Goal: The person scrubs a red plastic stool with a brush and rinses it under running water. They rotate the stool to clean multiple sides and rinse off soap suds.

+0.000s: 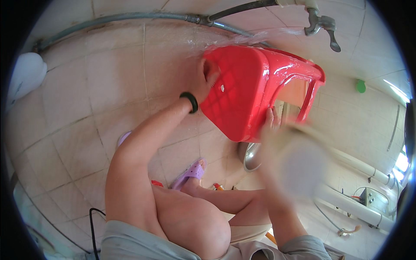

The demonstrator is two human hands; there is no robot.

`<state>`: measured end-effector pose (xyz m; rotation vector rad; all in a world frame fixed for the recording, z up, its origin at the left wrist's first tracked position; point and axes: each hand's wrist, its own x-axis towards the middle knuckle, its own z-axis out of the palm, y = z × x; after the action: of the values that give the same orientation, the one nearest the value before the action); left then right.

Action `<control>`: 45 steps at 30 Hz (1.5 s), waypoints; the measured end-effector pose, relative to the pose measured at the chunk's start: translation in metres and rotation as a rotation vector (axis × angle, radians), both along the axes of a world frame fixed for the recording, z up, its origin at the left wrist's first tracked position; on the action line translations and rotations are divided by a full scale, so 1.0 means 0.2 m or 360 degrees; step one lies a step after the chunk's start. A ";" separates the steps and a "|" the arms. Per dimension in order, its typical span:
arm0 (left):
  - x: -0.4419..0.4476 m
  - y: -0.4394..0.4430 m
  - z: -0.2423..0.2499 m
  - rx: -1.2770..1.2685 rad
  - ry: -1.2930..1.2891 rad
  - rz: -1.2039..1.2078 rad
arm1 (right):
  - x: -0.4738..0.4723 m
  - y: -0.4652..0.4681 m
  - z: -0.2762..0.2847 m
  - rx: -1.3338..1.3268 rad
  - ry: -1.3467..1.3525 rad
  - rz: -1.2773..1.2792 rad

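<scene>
A wet red plastic stool is held tilted on its side, its flat seat turned toward the left and its legs toward the right. My left hand grips the seat's left edge, with a dark bangle on the wrist. Lower down, my right hand grips the stool's side near an opening between the legs. A pale blur in front of the lens hides part of that hand and forearm. Water streams from a metal tap across the stool's upper edge and splashes to the left.
A grey pipe runs along the wall's base. Beneath the stool a metal basin stands on the tiled floor. My foot wears a purple slipper. White pipes line the right side; a white rounded object is at far left.
</scene>
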<state>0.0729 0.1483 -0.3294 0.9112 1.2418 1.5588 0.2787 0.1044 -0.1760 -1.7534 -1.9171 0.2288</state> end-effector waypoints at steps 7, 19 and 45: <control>0.00 0.02 0.15 0.0817 0.0416 0.0027 | 0.04 -0.01 0.00 0.0029 -0.0140 0.0037; 0.03 0.03 0.06 0.0388 0.0194 0.0066 | 0.17 -0.03 -0.08 -0.0133 0.0156 -0.0083; -0.15 0.35 -0.19 -0.0472 -0.0034 -0.0173 | 0.10 -0.05 0.02 -0.0237 -0.0140 0.0085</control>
<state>0.0435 0.2187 -0.3683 0.7547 1.3425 1.2555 0.2978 0.0938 -0.1711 -1.8369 -2.0581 0.3261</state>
